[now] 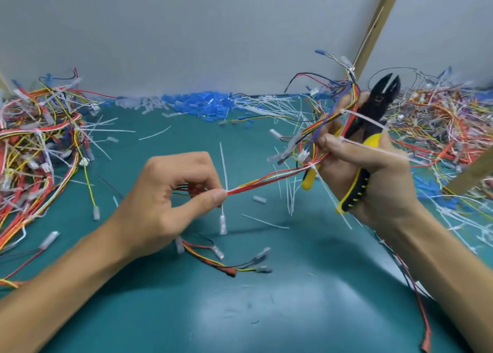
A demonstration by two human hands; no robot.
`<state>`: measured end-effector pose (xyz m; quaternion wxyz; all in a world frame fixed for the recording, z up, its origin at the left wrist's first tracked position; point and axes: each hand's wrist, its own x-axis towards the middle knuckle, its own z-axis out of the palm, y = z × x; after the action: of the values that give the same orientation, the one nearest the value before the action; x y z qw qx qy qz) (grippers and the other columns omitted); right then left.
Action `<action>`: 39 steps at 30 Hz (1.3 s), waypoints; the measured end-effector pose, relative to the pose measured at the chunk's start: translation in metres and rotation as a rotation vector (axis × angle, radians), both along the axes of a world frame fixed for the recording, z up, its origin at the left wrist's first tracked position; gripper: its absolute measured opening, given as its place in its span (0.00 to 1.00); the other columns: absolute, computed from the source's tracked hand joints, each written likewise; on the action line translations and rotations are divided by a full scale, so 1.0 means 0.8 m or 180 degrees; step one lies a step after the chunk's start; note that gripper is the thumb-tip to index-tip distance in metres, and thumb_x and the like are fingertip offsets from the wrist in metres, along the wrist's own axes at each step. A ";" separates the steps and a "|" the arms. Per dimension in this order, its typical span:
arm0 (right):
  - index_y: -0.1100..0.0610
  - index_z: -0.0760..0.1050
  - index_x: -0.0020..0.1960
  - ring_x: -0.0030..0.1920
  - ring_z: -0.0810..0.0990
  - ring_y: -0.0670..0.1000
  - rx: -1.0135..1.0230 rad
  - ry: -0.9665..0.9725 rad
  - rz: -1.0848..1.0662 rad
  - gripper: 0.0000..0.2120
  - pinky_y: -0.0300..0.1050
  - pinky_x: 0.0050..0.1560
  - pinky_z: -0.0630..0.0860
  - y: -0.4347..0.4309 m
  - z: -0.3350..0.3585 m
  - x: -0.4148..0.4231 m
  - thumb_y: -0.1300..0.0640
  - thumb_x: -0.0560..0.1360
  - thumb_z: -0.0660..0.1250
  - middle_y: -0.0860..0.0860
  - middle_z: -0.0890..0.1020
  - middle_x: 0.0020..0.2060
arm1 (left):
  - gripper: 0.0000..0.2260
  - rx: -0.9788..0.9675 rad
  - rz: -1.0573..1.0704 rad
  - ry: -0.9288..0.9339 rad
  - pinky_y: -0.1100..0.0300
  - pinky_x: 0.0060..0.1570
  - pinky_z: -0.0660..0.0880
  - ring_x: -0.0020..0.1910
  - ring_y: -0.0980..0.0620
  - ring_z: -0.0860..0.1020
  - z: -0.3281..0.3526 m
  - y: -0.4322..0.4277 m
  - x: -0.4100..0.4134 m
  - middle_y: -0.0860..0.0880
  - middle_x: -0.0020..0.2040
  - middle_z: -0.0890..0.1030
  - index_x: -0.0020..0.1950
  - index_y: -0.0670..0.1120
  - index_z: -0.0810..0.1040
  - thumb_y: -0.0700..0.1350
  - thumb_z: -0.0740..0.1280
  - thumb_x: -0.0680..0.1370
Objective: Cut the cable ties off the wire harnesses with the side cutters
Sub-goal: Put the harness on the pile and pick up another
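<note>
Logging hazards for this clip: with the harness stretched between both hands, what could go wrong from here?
1. The right hand grips the side cutters and the harness together, so the tool may slip or twist when it is brought round to cut.
2. The cable tie stands right beside the pinching fingers of the left hand; a cut there could nick a fingertip or the harness itself.

Head-worn, wide-angle, facing forward and down, close above left hand (165, 200) and right hand (378, 187) over a flat teal bench mat (293, 312) backed by a pale grey wall (186, 32).
</note>
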<state>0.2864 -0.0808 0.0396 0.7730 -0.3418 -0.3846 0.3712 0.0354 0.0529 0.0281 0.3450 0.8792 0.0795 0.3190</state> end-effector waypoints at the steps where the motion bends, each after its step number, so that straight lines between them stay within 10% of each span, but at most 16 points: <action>1: 0.56 0.73 0.66 0.49 0.80 0.52 0.0128 -0.0094 0.0100 0.24 0.49 0.58 0.70 0.001 -0.001 -0.002 0.73 0.74 0.65 0.52 0.80 0.52 | 0.12 0.0066 -0.0061 0.0034 0.55 0.37 0.70 0.35 0.45 0.74 0.001 0.000 -0.001 0.48 0.36 0.76 0.36 0.44 0.80 0.47 0.68 0.78; 12: 0.58 0.72 0.70 0.40 0.77 0.56 -0.0091 -0.0672 -0.0030 0.26 0.51 0.45 0.73 0.005 -0.002 -0.017 0.66 0.73 0.71 0.60 0.75 0.52 | 0.19 0.2485 0.0868 -0.0042 0.47 0.37 0.68 0.40 0.46 0.69 0.012 -0.026 0.007 0.49 0.43 0.77 0.32 0.46 0.77 0.53 0.70 0.80; 18: 0.51 0.76 0.68 0.44 0.76 0.54 -0.0403 -0.1055 -0.0267 0.25 0.52 0.46 0.74 0.003 -0.008 -0.008 0.60 0.73 0.77 0.55 0.77 0.53 | 0.08 0.2216 0.0969 0.0090 0.45 0.55 0.74 0.59 0.42 0.77 0.004 -0.019 0.009 0.46 0.64 0.78 0.56 0.44 0.83 0.47 0.69 0.80; 21: 0.46 0.78 0.67 0.45 0.75 0.54 -0.0427 -0.1215 -0.0223 0.25 0.49 0.45 0.75 0.004 -0.005 -0.003 0.54 0.73 0.79 0.49 0.80 0.51 | 0.13 0.2127 0.0607 0.0282 0.48 0.58 0.73 0.53 0.46 0.79 -0.006 -0.015 0.012 0.51 0.56 0.81 0.64 0.45 0.81 0.46 0.69 0.80; 33: 0.57 0.73 0.75 0.36 0.72 0.49 -0.0530 -0.0549 0.0157 0.31 0.47 0.41 0.70 0.004 0.001 0.011 0.69 0.73 0.68 0.47 0.80 0.48 | 0.09 0.1310 0.0453 0.0449 0.60 0.43 0.69 0.39 0.58 0.71 0.001 -0.011 0.003 0.57 0.39 0.75 0.49 0.47 0.83 0.36 0.68 0.74; 39: 0.52 0.74 0.51 0.35 0.70 0.52 -0.0513 -0.0040 0.0042 0.10 0.46 0.39 0.67 0.003 0.008 0.016 0.66 0.77 0.67 0.48 0.75 0.43 | 0.11 0.1181 0.0307 0.0714 0.57 0.40 0.70 0.38 0.59 0.70 0.001 -0.016 0.002 0.56 0.37 0.75 0.48 0.49 0.83 0.35 0.69 0.71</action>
<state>0.2991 -0.0783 0.0462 0.7380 -0.4027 -0.3606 0.4038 0.0372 0.0403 0.0292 0.1506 0.9527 0.0993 0.2444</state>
